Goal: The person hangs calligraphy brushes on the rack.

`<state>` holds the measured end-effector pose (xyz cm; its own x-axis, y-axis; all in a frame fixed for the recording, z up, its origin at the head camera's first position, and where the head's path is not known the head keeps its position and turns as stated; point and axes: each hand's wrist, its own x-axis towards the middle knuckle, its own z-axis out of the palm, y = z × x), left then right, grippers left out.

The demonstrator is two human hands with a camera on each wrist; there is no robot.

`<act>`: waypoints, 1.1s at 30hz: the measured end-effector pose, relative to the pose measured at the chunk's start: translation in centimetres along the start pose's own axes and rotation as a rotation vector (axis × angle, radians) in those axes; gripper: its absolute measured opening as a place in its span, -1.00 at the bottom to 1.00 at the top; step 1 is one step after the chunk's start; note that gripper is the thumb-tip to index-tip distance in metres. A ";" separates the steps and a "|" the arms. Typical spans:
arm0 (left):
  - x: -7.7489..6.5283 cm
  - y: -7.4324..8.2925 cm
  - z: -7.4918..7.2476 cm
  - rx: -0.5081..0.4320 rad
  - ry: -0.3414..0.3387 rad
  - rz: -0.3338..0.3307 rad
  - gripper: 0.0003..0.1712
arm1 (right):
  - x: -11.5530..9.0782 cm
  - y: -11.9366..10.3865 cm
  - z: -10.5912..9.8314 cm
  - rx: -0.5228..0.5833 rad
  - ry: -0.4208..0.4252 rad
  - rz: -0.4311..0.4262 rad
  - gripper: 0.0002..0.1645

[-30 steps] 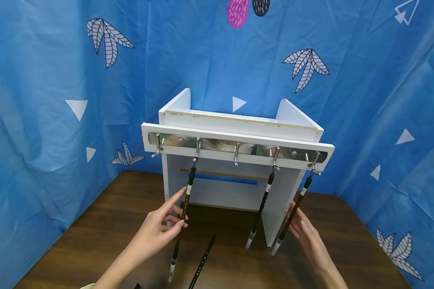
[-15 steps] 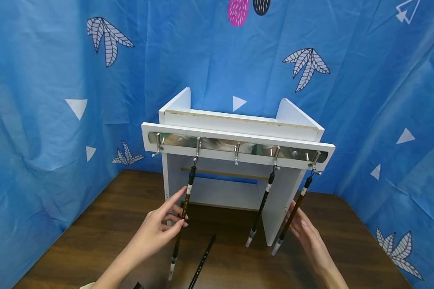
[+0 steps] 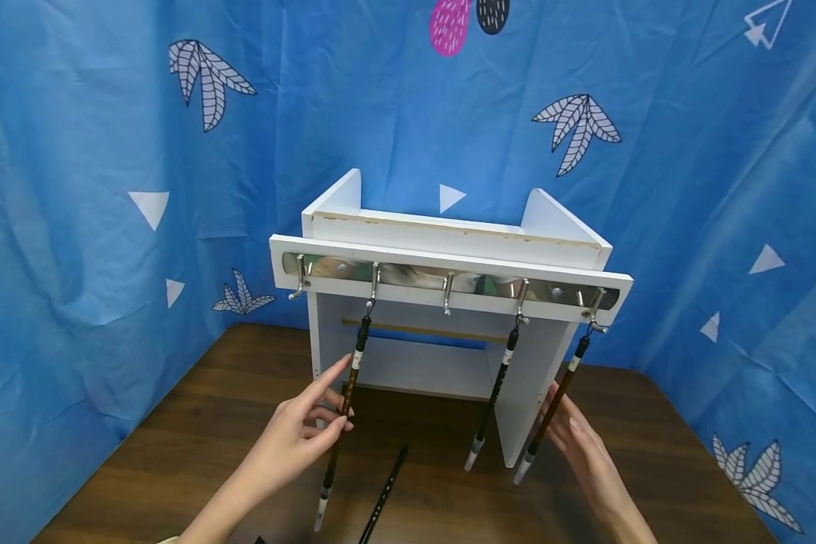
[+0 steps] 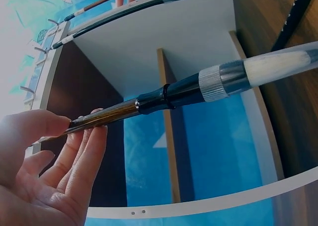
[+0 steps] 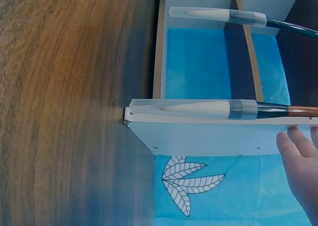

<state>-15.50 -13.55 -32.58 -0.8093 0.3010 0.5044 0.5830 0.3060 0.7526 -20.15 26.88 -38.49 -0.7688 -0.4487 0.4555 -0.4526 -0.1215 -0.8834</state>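
Observation:
A calligraphy brush [image 3: 363, 340] with a brown handle and a clear cap hangs by its loop from the second hook of a hook rail [image 3: 408, 261]. My left hand [image 3: 292, 434] pinches its handle between thumb and fingers; the left wrist view shows the white bristles inside the cap [image 4: 278, 67]. Two more capped brushes hang at the right: a dark one [image 3: 499, 378] and a reddish-brown one [image 3: 561, 393]. Behind the reddish-brown brush, my right hand [image 3: 588, 457] has its fingers extended, fingertips beside the right side panel [image 5: 213, 136].
The rail is fixed across the front of a white shelf unit [image 3: 530, 238]; its leftmost hook [image 3: 299, 276] and middle hook [image 3: 448, 293] carry nothing. A black patterned stick [image 3: 384, 495] lies on the brown wooden table [image 3: 197, 423]. Blue patterned curtain [image 3: 408, 98] surrounds it.
The head view shifts slightly, so everything sits a little lower and further right. Both hands and the hanging brushes otherwise keep their places.

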 end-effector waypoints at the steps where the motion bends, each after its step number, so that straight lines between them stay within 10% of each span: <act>1: 0.0 -0.1 0.1 0.002 0.000 -0.001 -0.15 | -0.3 1.0 -0.7 0.003 -0.004 -0.009 -0.45; 6: 0.2 -0.6 0.2 -0.004 0.002 -0.007 -0.14 | -0.7 3.4 -2.2 0.022 -0.026 -0.058 -0.45; 13: 0.5 -1.2 0.5 -0.021 0.007 -0.012 -0.13 | 0.1 -1.0 0.5 -0.023 0.014 0.007 -0.46; 20: 0.6 -1.5 0.6 -0.027 0.001 -0.013 -0.14 | -0.7 2.6 -2.0 0.013 -0.023 -0.029 -0.45; 33: 0.5 -1.5 0.5 -0.016 0.012 -0.050 -0.10 | 0.1 -1.8 0.9 -0.032 0.019 0.033 -0.46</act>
<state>-16.74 -13.42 -33.66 -0.8380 0.2751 0.4713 0.5410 0.3060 0.7834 -19.07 26.28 -36.97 -0.7918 -0.4352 0.4286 -0.4409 -0.0784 -0.8941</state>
